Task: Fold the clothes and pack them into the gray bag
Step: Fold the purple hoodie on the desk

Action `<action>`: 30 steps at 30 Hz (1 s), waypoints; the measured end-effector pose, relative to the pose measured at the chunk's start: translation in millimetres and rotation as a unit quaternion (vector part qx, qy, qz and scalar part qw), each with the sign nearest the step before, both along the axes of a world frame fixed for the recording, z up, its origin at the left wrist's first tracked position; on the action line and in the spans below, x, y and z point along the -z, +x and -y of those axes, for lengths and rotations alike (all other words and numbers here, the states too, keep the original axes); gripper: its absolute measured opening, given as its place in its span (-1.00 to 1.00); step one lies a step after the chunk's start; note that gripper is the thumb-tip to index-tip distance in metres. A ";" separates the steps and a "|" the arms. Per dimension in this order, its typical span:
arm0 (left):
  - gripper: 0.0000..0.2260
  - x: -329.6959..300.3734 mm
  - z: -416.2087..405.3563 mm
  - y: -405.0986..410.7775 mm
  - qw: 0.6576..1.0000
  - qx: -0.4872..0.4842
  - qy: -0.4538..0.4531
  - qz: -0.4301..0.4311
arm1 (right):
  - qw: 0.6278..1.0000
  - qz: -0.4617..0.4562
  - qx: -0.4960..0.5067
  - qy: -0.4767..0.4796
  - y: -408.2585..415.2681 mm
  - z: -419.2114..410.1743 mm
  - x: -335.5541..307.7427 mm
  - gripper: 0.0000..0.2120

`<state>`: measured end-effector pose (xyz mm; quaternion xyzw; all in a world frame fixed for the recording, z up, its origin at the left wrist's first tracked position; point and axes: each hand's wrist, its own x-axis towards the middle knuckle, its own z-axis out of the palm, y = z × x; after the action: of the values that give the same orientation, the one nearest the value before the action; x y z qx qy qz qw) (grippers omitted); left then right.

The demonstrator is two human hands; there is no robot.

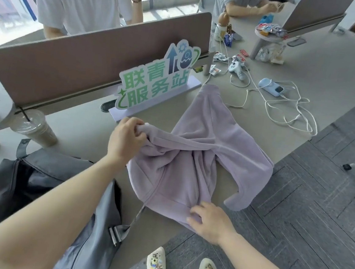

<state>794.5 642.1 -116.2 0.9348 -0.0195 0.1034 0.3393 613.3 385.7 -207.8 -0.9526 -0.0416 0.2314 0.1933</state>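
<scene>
Lilac garment (200,159) bunched, shape unclear (gray bag (41,176) cropped at frame edge)

L hand (125,139) grips lilac hoodie (194,156), R hand (211,221) presses hem

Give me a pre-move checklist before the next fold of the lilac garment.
1. Left hand grips a bunched part of the lilac garment: ok.
2. Right hand rests on the near hem: ok.
3. Garment flat: not ok, twisted and creased in the middle.
4. Garment fully on the table: not ok, one corner hangs over the edge.
5. White cables apart from the fabric: ok.
6. Gray bag open for packing: cannot tell.
</scene>
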 end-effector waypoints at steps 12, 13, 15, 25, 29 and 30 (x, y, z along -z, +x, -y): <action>-0.73 49.0 89.5 -176.9 0.932 0.361 0.045 0.003 | 0.680 -0.171 0.443 0.558 74.5 22.4 -52.7 -0.32; -0.75 57.4 90.1 -179.2 0.923 0.377 0.068 -0.026 | 0.746 -0.131 0.427 0.494 70.8 23.9 -47.4 -0.32; -0.79 61.8 90.5 -174.1 0.932 0.347 0.077 -0.077 | 0.858 -0.042 0.372 0.352 61.9 24.9 -39.4 -0.44; -0.63 61.2 72.3 -100.6 0.935 -0.009 0.152 -0.319 | 0.957 -0.100 0.226 0.153 44.7 33.9 -1.7 -0.52; -0.55 71.0 63.5 -98.5 0.895 0.031 0.108 -0.431 | 0.951 -0.091 0.251 0.157 44.8 27.7 3.5 -0.51; -0.67 73.7 60.9 -102.0 0.907 0.023 0.108 -0.406 | 0.950 -0.086 0.257 0.157 43.9 27.0 5.4 -0.50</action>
<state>692.5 581.2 -189.9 0.9261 0.0877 -0.2960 0.2170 657.1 358.8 -213.2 -0.8653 0.1853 0.2455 0.3958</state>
